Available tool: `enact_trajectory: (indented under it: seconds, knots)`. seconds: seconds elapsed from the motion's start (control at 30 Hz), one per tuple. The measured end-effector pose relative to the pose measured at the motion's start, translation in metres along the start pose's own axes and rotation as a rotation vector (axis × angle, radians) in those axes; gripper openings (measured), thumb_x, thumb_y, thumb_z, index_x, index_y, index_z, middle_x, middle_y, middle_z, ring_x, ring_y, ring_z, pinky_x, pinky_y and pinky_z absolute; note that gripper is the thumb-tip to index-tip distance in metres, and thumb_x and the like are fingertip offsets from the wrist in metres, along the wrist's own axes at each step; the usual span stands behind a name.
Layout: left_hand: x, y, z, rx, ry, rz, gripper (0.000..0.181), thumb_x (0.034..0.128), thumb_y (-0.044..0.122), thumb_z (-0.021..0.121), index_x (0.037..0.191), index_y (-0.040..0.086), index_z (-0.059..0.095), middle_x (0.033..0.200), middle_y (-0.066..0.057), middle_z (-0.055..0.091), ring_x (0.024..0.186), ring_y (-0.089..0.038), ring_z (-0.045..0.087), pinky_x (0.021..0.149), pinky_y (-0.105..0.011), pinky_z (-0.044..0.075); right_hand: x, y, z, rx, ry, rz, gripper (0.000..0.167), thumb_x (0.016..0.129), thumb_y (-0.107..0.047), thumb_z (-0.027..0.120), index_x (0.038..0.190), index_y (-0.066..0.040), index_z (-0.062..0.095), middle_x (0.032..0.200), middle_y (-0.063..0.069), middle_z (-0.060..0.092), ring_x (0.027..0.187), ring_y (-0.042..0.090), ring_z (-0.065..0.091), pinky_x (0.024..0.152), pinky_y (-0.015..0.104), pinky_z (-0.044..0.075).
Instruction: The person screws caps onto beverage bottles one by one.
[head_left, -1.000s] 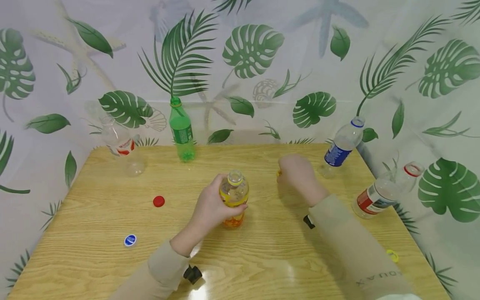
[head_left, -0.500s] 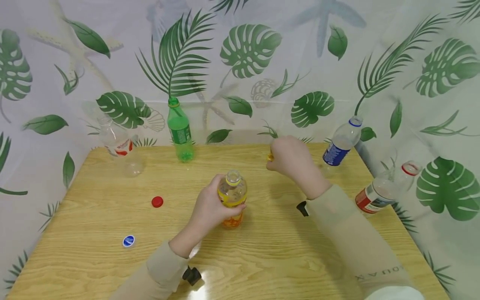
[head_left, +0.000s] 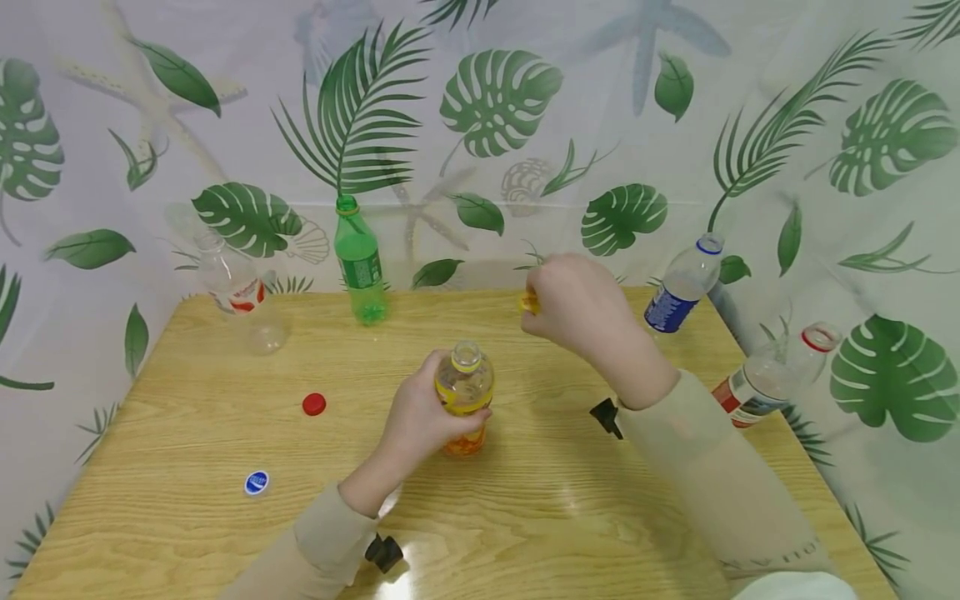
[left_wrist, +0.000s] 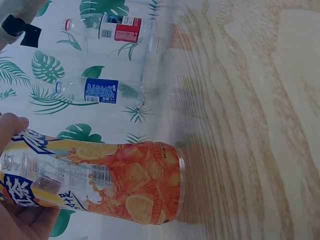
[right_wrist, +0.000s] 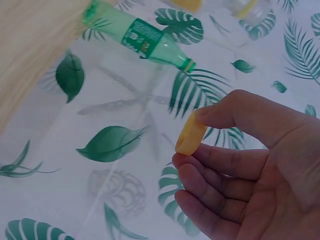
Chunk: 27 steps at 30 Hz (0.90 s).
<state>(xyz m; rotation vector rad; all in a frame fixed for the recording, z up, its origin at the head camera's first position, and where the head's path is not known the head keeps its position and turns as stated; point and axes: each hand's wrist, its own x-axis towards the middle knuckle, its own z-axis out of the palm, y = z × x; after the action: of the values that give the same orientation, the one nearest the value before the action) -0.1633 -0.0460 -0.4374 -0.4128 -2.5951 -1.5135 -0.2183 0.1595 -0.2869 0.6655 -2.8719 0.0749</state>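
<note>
My left hand (head_left: 422, 408) grips a clear bottle (head_left: 467, 390) with a yellow and orange label, standing upright on the table with its mouth uncapped. In the left wrist view the label (left_wrist: 135, 180) shows orange slices and ice, and the bottle's base meets the wood. Raised above the table to the right of that bottle, my right hand (head_left: 581, 308) pinches a yellow bottle cap (head_left: 529, 302). The right wrist view shows the cap (right_wrist: 191, 134) between thumb and index finger, its hollow side partly visible.
At the back stand a green bottle (head_left: 362, 271) and a clear one with a red label (head_left: 243, 296). To the right are a blue-labelled bottle (head_left: 678, 287) and a red-labelled bottle (head_left: 772, 379). A red cap (head_left: 314, 404) and a blue-white cap (head_left: 257, 482) lie at left.
My right hand has lifted the yellow cap off the table, moving up and slightly left. The left hand and its bottle stay in place.
</note>
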Motion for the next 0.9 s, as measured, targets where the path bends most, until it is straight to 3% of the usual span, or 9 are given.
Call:
enact_trajectory:
  seconds: [0.2, 0.3, 0.9]
  knots:
    - [0.0, 0.0, -0.001, -0.006, -0.002, -0.011, 0.072, 0.0738, 0.017, 0.097, 0.134, 0.008, 0.06, 0.12, -0.011, 0.077, 0.11, -0.03, 0.075, 0.096, -0.051, 0.062, -0.006, -0.018, -0.016, 0.002, 0.04, -0.034, 0.013, 0.08, -0.013, 0.081, 0.075, -0.007, 0.07, 0.077, 0.006, 0.065, 0.071, 0.023, 0.057, 0.064, 0.036, 0.052]
    - [-0.001, 0.0, -0.001, -0.017, -0.006, -0.023, 0.072, 0.0742, 0.016, 0.097, 0.135, 0.008, 0.059, 0.121, -0.011, 0.076, 0.111, -0.03, 0.075, 0.097, -0.051, 0.061, -0.009, -0.027, -0.021, -0.009, 0.059, -0.068, 0.013, 0.082, -0.015, 0.083, 0.083, -0.005, 0.074, 0.081, 0.007, 0.07, 0.074, 0.024, 0.063, 0.07, 0.038, 0.058]
    - [-0.001, -0.002, -0.001, -0.011, -0.01, 0.022, 0.068, 0.0771, 0.015, 0.095, 0.134, 0.007, 0.059, 0.118, -0.012, 0.077, 0.105, -0.029, 0.076, 0.089, -0.047, 0.064, -0.022, -0.062, -0.025, -0.012, 0.158, -0.253, 0.019, 0.081, -0.018, 0.087, 0.083, -0.005, 0.073, 0.08, 0.003, 0.066, 0.073, 0.022, 0.064, 0.066, 0.036, 0.058]
